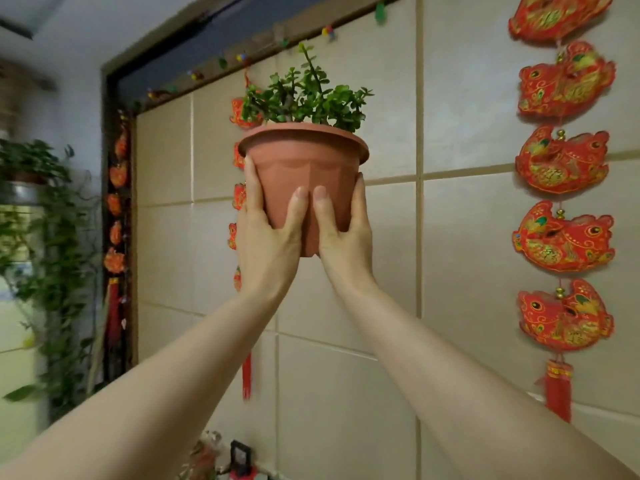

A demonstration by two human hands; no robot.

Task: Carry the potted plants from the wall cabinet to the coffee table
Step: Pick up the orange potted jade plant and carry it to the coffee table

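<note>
Beige tiled wall (pixel 467 237) fills the background, with a string of red fish ornaments (pixel 562 233) hanging along its right edge and a dark frame (pixel 114 237) with trailing vines (pixel 52 271) at its left. Between them lies open wall with nothing near the raised arms. A terracotta pot (pixel 304 164) of a green plant (pixel 304 95) is held up high in mid-air, away from any surface. The left hand (pixel 268 233) and right hand (pixel 346 237) clasp the pot's lower sides, thumbs side by side on its front wall, fingers wrapped behind, both forearms stretched upward.
</note>
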